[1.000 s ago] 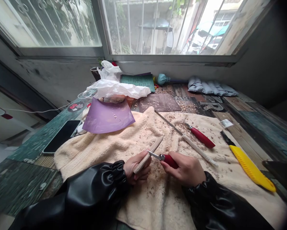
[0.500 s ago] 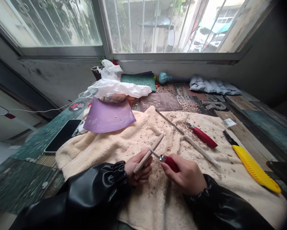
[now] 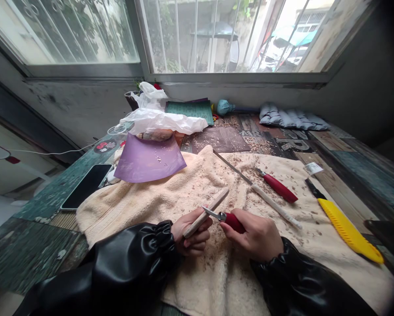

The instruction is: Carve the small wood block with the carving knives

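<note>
On towel (image 3: pixel 144 206): L hand (image 3: pixel 190 233) clamps wood stick (image 3: pixel 215 204), R hand (image 3: pixel 258 235) clamps red knife (image 3: pixel 229 220), blade at stick; advise shallow cuts, fingers clear.

Home carving corner, not proper workshop. Barred window (image 3: pixel 197 35) close behind worn painted tabletop (image 3: pixel 29 250). Bath towel (image 3: pixel 151 202) as work mat, wood shavings (image 3: pixel 246 169) everywhere. Whittled stick (image 3: pixel 216 202), red-handled knife (image 3: pixel 233 221), spare knife (image 3: pixel 277 186), phone (image 3: pixel 87 186) alongside.

Red-handled carving knife (image 3: pixel 228 220); pale wooden stick (image 3: pixel 206 212); cream terry towel (image 3: pixel 170 197); purple plastic sheet (image 3: pixel 149 160); ribbed yellow plastic sheath (image 3: pixel 346 229); glossy black sleeves (image 3: pixel 131 263).
</note>
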`<state>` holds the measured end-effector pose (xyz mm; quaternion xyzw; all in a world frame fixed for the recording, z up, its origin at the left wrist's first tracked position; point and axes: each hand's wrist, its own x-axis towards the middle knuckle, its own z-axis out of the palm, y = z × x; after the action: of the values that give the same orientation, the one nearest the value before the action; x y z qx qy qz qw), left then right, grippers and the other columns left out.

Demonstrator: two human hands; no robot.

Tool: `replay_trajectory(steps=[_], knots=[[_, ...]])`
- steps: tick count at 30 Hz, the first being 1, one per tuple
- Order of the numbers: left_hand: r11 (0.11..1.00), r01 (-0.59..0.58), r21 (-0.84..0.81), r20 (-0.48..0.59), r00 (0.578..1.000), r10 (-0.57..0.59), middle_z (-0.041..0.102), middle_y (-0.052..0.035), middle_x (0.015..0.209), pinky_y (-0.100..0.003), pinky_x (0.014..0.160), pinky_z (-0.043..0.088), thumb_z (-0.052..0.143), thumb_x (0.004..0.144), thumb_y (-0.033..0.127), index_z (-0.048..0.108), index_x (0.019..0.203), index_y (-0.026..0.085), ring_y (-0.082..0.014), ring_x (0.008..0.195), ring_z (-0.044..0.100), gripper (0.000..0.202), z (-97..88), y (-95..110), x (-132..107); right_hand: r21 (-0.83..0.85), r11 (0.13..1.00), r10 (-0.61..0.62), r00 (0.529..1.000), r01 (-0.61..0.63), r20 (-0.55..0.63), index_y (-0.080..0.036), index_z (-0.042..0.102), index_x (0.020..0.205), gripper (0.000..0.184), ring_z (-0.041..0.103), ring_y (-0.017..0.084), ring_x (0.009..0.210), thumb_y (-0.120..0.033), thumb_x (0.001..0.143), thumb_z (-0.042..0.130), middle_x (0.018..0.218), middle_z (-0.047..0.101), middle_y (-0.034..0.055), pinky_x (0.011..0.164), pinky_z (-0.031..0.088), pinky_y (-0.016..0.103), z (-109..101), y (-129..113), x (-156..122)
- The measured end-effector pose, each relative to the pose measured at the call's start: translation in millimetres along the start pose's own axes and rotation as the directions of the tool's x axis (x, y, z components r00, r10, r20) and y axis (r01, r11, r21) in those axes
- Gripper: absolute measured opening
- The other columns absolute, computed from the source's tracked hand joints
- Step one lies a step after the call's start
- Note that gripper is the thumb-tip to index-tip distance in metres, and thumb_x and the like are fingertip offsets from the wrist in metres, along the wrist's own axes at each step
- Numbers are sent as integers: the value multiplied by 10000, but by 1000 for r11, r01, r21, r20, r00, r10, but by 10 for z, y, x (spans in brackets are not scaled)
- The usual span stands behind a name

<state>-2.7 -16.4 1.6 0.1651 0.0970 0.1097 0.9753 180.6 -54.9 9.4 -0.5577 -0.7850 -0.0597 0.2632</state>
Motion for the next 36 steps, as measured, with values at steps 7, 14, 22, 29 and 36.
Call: replay_trajectory(steps=[7,14,22,29,36], knots=[[1000,3,16,-35,999,-2,322,29,276,-178,279,65,75,865,453,402,545,174,-74,226,112,536,-24,11,8,-28,999,15,1000,-16,-22,-179,532,549,415,429,61,389,-507,776,418,443,491,-31,439,243,218,-12,34,24],[999,-17,39,-24,1000,18,331,33,289,-175,286,66,115,868,452,401,552,167,-70,231,136,512,-43,37,39,-22,1000,10,1000,-10,-16,-174,553,567,417,451,72,409,-512,772,420,453,500,-20,446,257,219,24,45,12],[995,-18,95,64,998,12,367,21,283,-173,286,136,256,856,435,388,506,159,-68,221,217,465,-86,-31,-24,-175,900,357,905,-400,-233,-193,610,651,476,431,109,382,-585,762,363,400,459,-13,433,298,220,-158,392,111],[997,-51,55,-12,999,52,346,27,276,-175,272,90,160,868,453,403,509,161,-63,215,174,523,-53,6,19,-17,987,157,976,-161,-153,-188,567,616,404,456,98,414,-505,790,387,459,490,-8,446,316,210,-137,232,82],[998,-41,56,-79,996,46,332,38,279,-173,286,70,198,854,485,375,531,163,-59,225,164,489,-29,26,17,205,972,106,991,-120,79,-183,537,624,377,443,80,409,-490,792,397,461,482,-27,441,295,210,13,-53,-51]])
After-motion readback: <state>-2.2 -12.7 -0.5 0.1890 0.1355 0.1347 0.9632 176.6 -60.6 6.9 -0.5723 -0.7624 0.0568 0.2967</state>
